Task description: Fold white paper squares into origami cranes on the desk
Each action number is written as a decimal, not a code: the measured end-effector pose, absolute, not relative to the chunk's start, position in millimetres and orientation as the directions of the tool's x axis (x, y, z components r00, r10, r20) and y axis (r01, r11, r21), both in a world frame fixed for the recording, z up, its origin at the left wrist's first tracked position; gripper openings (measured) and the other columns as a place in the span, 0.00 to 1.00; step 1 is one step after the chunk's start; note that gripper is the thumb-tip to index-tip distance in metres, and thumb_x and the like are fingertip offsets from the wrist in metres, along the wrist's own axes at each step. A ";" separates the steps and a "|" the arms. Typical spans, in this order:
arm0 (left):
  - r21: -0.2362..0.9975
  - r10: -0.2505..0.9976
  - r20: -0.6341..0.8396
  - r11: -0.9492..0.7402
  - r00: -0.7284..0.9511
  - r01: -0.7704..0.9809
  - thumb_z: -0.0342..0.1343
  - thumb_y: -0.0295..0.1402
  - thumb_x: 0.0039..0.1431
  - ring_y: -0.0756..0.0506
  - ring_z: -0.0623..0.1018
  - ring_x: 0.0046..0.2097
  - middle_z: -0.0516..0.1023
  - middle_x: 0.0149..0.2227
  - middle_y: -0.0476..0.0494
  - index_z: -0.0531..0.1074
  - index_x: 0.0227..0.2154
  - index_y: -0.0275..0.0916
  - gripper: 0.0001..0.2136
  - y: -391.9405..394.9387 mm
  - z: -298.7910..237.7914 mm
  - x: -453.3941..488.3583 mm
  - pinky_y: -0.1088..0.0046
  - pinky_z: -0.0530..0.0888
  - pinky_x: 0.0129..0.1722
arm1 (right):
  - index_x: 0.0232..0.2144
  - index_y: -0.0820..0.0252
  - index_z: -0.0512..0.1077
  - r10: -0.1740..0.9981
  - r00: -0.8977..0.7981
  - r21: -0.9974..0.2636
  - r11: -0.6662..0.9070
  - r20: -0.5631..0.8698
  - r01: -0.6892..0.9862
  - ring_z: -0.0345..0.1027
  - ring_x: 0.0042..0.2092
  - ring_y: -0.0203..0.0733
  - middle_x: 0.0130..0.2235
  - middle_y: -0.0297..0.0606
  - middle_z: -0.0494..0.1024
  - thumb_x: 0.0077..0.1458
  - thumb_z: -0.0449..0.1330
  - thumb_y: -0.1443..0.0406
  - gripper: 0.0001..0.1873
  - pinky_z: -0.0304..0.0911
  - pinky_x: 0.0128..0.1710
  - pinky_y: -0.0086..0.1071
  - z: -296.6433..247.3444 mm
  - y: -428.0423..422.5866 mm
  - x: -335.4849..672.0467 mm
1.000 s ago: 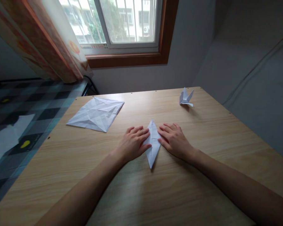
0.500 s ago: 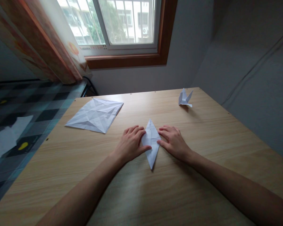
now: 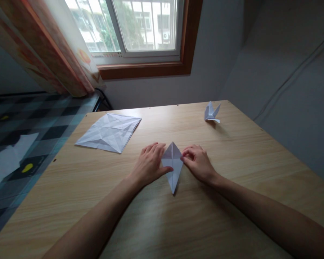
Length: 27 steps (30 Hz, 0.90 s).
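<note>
A white sheet of paper folded into a narrow kite shape point(image 3: 172, 162) lies on the wooden table, one point towards me. My left hand point(image 3: 150, 162) rests at its left side, fingers stretched out and apart, with the thumb lying across the paper's lower half. On the opposite side, my right hand point(image 3: 199, 162) has thumb and forefinger pinched on the paper's right corner. A flap appears raised near the top; the layers beneath it are hidden.
A creased, flattened paper sheet point(image 3: 108, 132) lies at the table's back left. A folded paper crane point(image 3: 211, 113) stands at the back right. Beyond the table's left edge, white paper point(image 3: 5, 158) lies on a checked cloth point(image 3: 54, 115). A window point(image 3: 148, 25) is ahead.
My right fingers have curled from lying flat into a pinch at the paper's right corner. The paper's top now looks shorter and wider, its upper flap shifted. My left hand has barely moved.
</note>
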<state>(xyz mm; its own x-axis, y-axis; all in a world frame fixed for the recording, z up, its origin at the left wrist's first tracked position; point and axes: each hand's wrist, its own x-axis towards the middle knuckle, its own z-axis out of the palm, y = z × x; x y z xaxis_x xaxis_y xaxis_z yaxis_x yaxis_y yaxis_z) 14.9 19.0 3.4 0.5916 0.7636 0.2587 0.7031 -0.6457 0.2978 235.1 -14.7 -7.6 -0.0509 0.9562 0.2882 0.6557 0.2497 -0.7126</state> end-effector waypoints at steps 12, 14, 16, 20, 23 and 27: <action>0.757 0.837 0.259 -0.486 0.482 0.437 0.57 0.37 0.57 0.45 0.75 0.38 0.78 0.34 0.44 0.76 0.30 0.38 0.08 23.8 12.6 13.5 0.66 0.73 0.40 | 0.29 0.57 0.74 0.905 -0.024 -0.870 0.416 0.425 0.265 0.69 0.51 0.48 0.46 0.44 0.72 0.56 0.61 0.64 0.04 0.70 0.46 0.39 -9.0 -19.1 233.4; 0.867 0.873 0.175 -0.356 0.454 0.350 0.58 0.38 0.56 0.48 0.74 0.32 0.77 0.30 0.46 0.74 0.28 0.36 0.09 23.7 9.9 14.8 0.71 0.71 0.33 | 0.29 0.57 0.74 0.907 0.000 -0.890 0.413 0.421 0.192 0.69 0.48 0.46 0.45 0.43 0.72 0.55 0.63 0.64 0.04 0.70 0.44 0.38 -11.0 -17.8 232.7; 0.941 0.887 0.111 -0.239 0.447 0.241 0.60 0.38 0.54 0.49 0.73 0.30 0.76 0.28 0.46 0.73 0.28 0.34 0.10 22.7 6.7 17.1 0.73 0.70 0.30 | 0.35 0.55 0.74 0.923 0.019 -0.921 0.381 0.384 0.085 0.71 0.41 0.41 0.44 0.40 0.73 0.53 0.65 0.64 0.06 0.70 0.40 0.35 -12.9 -16.4 232.0; 0.993 0.900 0.090 -0.112 0.426 0.027 0.64 0.38 0.51 0.50 0.73 0.29 0.76 0.27 0.48 0.73 0.27 0.35 0.11 18.7 3.6 23.3 0.74 0.70 0.31 | 0.44 0.55 0.74 0.974 -0.044 -0.975 0.222 0.222 -0.009 0.68 0.30 0.35 0.37 0.36 0.76 0.51 0.67 0.61 0.17 0.67 0.31 0.32 -15.5 -13.6 233.2; 0.995 0.905 0.098 -0.094 0.413 -0.030 0.65 0.38 0.50 0.50 0.75 0.30 0.78 0.29 0.47 0.74 0.29 0.35 0.10 16.9 5.3 26.4 0.74 0.71 0.31 | 0.33 0.59 0.78 0.980 -0.099 -0.984 0.174 0.171 0.025 0.68 0.28 0.36 0.27 0.34 0.76 0.53 0.65 0.59 0.10 0.65 0.30 0.31 -16.6 -12.5 235.9; 0.948 0.896 0.253 -0.305 0.365 0.093 0.63 0.36 0.53 0.49 0.75 0.30 0.78 0.28 0.46 0.77 0.32 0.36 0.08 14.8 13.4 27.7 0.75 0.72 0.29 | 0.32 0.59 0.76 0.971 0.057 -0.972 0.230 0.232 0.037 0.60 0.18 0.32 0.19 0.27 0.69 0.54 0.65 0.59 0.09 0.56 0.18 0.27 -13.8 -15.4 238.5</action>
